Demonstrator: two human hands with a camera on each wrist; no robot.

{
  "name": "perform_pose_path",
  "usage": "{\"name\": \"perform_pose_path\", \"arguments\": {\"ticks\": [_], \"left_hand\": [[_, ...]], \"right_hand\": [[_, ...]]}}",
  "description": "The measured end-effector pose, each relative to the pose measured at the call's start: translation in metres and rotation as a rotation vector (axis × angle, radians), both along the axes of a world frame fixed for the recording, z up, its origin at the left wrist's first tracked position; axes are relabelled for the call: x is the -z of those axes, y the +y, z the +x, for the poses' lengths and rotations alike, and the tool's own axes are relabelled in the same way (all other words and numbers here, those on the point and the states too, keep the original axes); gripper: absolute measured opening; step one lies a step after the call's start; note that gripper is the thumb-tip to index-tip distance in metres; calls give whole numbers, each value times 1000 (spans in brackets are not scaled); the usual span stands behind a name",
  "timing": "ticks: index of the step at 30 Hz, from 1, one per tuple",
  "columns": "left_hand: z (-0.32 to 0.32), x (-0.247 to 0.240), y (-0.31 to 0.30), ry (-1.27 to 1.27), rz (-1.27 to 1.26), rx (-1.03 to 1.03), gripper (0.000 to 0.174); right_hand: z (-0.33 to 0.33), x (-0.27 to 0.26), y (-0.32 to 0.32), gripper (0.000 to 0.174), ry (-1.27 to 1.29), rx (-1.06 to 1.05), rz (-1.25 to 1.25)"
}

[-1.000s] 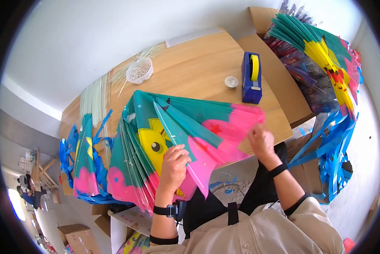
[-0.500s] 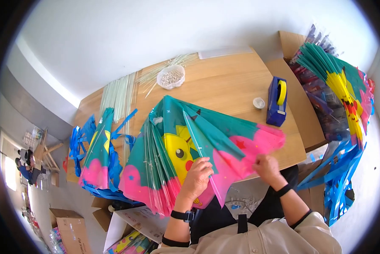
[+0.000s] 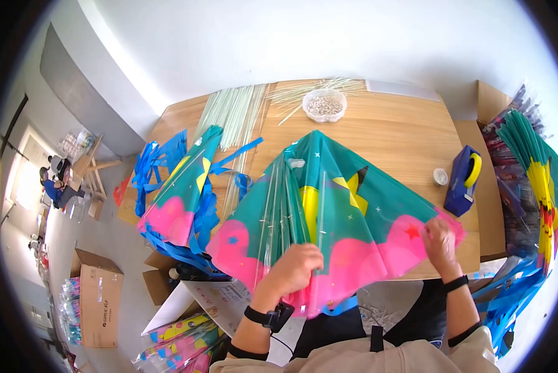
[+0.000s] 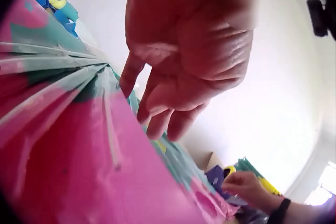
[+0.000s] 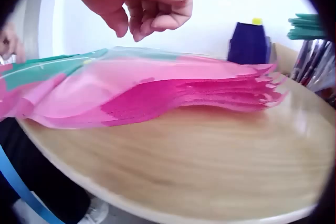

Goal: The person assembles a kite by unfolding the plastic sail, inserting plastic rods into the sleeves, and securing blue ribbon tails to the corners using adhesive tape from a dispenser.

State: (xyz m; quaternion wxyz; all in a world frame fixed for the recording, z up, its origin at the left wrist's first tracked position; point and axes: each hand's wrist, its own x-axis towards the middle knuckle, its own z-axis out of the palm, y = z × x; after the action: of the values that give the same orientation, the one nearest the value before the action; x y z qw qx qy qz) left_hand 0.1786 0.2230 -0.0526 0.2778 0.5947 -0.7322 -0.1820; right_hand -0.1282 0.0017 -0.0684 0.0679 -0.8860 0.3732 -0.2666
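Your left hand (image 3: 294, 270), fingers loose, rests fingertips on the fanned teal-pink-yellow plastic kite stack (image 3: 347, 211), mid-frame on wooden table (image 3: 403, 137). Right hand (image 3: 439, 239) hovers unclenched over its pink corner, lower right. Prob. squaring stack; next needs light, even pinch.

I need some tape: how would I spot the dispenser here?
Start at the wooden table and go to its right edge, just past the fanned kites. The tape dispenser stands there beside a small white cup; it alone is a dark blue block holding a yellow roll.

Bright, even daylight throughout; fisheye edges curve and darken, and both wrist views are softly blurred.
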Motion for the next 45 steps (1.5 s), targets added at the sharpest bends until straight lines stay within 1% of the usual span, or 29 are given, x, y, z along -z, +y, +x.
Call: {"name": "perform_pose_path", "arguments": {"ticks": [1, 3, 6, 8, 9, 11, 12, 14, 15, 17, 19, 20, 21, 22, 23, 25, 26, 27, 28, 30, 31, 33, 35, 37, 38, 39, 41, 43, 45], "left_hand": [[14, -5, -3, -4, -101, -159, 19], [49, 2, -12, -38, -318, -499, 26], [125, 26, -38, -257, -278, -988, 31], [162, 48, -54, -468, -268, -1168, 26], [175, 54, -55, -469, -268, -1170, 26], [191, 59, -54, -748, -79, -1121, 19], [190, 52, -57, -749, -80, -1121, 19], [185, 39, -62, -697, -280, -1175, 11], [176, 28, -65, -700, -275, -1172, 11], [141, -2, -76, -322, -285, -964, 8], [73, -19, -75, 175, -205, -823, 11], [42, -16, -75, 312, -251, -717, 10], [12, -13, -73, 449, -292, -605, 10], [-18, -20, -69, 446, -228, -553, 8], [-45, -24, -65, 444, -161, -497, 7], [-85, -14, -63, 468, -214, -395, 7], [-106, -12, -60, 541, -144, -359, 7], [-126, -12, -58, 613, -73, -317, 7], [-144, -10, -54, 469, -147, -318, 6], [-176, -6, -47, 595, 19, -310, 5], [-188, -1, -43, 647, 84, -284, 6], [-208, 10, -33, 628, 182, -218, 8], [-221, 13, -31, 601, 271, -160, 10], [-227, 11, -33, 556, 455, -12, 16], [-225, 15, -38, 458, 458, 143, 12], [-224, 12, -44, 454, 472, 163, 12], [-223, 4, -59, 471, 302, -7, 11], [-214, -3, -80, 601, 470, -242, 18], [-212, -12, -106, 938, 434, -213, 26]], "right_hand": [[8, 1, 11, 12, -46, -105, 153], [17, 15, 27, 13, -42, -254, 261], [34, 9, 54, 12, 14, -389, 365], [40, 5, 66, 12, 32, -424, 341], [43, 3, 70, 12, 50, -458, 317], [45, -2, 76, 11, 37, -472, 324], [44, -3, 77, 11, 35, -471, 347], [45, -4, 78, 12, 32, -470, 372], [45, -3, 79, 11, -31, -450, 452], [46, -3, 81, 11, -95, -429, 535], [53, -8, 83, 25, -282, -205, 1156], [56, -8, 85, 25, -284, -202, 1161], [60, -4, 86, 37, -489, -225, 1371], [63, -1, 88, 50, -704, -243, 1572], [65, -2, 91, 50, -713, -225, 1575], [64, -1, 96, 64, -1012, -309, 1980], [57, 11, 94, 55, -1155, -383, 2049], [51, 14, 92, 55, -1184, -361, 2036], [47, 13, 88, 49, -1237, -312, 2029], [29, 7, 80, 28, -1392, -184, 2027], [17, 10, 72, 28, -1439, -151, 1997], [-7, 20, 56, 22, -1403, -167, 1919], [-26, 5, 53, 19, -1442, -70, 1867], [-40, -5, 53, 19, -1225, -17, 1671], [-48, -12, 53, 22, -1170, -4, 1625], [-56, -12, 52, 22, -1189, 16, 1619], [-71, -9, 53, 25, -1102, -113, 1642], [-82, -14, 55, 26, -1057, -87, 1614], [-92, -15, 57, 27, -1012, -275, 1725]]}}
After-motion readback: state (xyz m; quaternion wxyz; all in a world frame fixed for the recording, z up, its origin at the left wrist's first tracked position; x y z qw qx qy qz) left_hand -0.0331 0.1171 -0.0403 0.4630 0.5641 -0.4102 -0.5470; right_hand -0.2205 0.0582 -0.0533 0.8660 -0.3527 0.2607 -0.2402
